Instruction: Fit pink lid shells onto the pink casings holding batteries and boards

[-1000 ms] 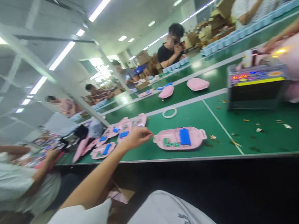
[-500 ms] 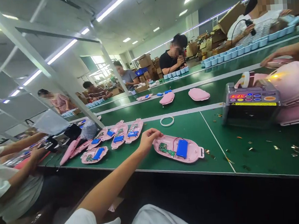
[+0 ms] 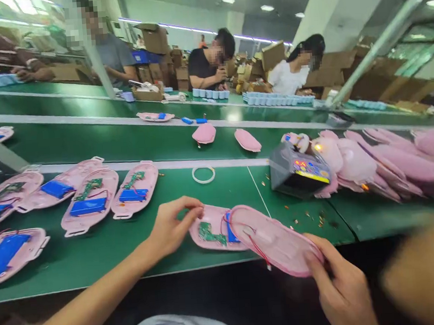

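My left hand (image 3: pixel 175 225) pinches the upper left rim of a pink casing half (image 3: pixel 204 243) lying on the green bench. Inside it are a green circuit board (image 3: pixel 211 233) and a blue battery pack (image 3: pixel 232 228), partly covered. In my right hand (image 3: pixel 340 277) is a pink casing cover (image 3: pixel 278 240), gripped at its right end between thumb and fingers. The cover is tilted with its inner side up, over the right part of the casing half. A red wire with a white connector (image 3: pixel 269 267) hangs from it.
Several open casing halves (image 3: pixel 89 196) with batteries lie to the left. A white ring (image 3: pixel 203 175) lies behind my hands. A tape dispenser (image 3: pixel 295 169), metal scraps and stacked pink casings (image 3: pixel 406 159) are to the right. A co-worker's blurred arm (image 3: pixel 424 262) reaches in there.
The view has swung right. My right hand has come into view with the pink cover, now over the casing half. My left hand stays at the casing half's rim.
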Demonstrator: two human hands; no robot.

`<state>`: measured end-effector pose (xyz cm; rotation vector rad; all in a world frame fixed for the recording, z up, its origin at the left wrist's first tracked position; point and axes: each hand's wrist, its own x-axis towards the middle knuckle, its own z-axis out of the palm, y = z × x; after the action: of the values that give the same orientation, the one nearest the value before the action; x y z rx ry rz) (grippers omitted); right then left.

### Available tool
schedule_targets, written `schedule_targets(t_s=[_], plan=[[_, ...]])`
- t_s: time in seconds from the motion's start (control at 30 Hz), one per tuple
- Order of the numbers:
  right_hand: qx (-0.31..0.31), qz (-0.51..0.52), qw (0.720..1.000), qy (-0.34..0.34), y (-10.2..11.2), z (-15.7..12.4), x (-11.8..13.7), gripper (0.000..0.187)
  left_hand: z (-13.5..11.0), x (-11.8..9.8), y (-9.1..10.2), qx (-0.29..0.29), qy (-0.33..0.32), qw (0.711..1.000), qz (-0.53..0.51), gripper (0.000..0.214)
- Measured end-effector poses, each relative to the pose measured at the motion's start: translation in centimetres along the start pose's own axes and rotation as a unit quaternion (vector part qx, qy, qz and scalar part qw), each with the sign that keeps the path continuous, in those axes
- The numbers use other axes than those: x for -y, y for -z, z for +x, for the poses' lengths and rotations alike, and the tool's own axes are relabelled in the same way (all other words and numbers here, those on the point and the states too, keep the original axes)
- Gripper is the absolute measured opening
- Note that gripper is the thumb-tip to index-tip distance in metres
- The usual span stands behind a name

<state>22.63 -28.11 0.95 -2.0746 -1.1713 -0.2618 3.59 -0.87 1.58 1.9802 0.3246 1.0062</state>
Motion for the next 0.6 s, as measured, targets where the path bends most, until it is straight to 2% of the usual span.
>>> schedule_targets(t_s=[0.07, 0.13, 0.23, 0.33, 0.4, 0.47, 0.53, 0.6], plan=[[0.025, 0.029, 0.996, 0.075, -2.7, 4.4, 1.3, 0.031, -0.4, -0.3, 0.4, -0.016, -0.071, 0.997, 0.032, 0.01], [0.053, 0.06, 0.987, 0.137, -5.0, 7.7, 2.5, 0.027, -0.6, -0.3, 0.6, -0.071, -0.103, 0.989, 0.081, 0.011], [0.11, 0.104, 0.973, 0.173, -6.4, 10.0, 3.1, 0.026, -0.6, 0.1, 0.3, -0.147, -0.07, 0.978, 0.132, 0.011], [0.12, 0.156, 0.969, 0.153, -6.5, 11.0, 2.5, 0.025, -0.5, 0.4, -0.4, -0.141, -0.045, 0.985, 0.086, 0.013], [0.113, 0.192, 0.965, 0.138, -6.4, 11.6, 2.0, 0.025, -0.3, 0.7, -0.9, -0.129, -0.006, 0.991, 0.033, 0.012], [0.121, 0.205, 0.962, 0.131, -6.3, 12.3, 1.8, 0.026, -0.1, 1.0, -1.3, -0.133, 0.075, 0.987, -0.047, 0.001], [0.141, 0.174, 0.965, 0.139, -6.3, 13.1, 2.2, 0.026, 0.1, 1.3, -1.6, -0.138, 0.163, 0.965, -0.151, 0.023], [0.131, 0.111, 0.969, 0.179, -6.6, 13.9, 3.2, 0.028, 0.2, 1.4, -1.7, -0.132, 0.213, 0.943, -0.219, 0.041]])
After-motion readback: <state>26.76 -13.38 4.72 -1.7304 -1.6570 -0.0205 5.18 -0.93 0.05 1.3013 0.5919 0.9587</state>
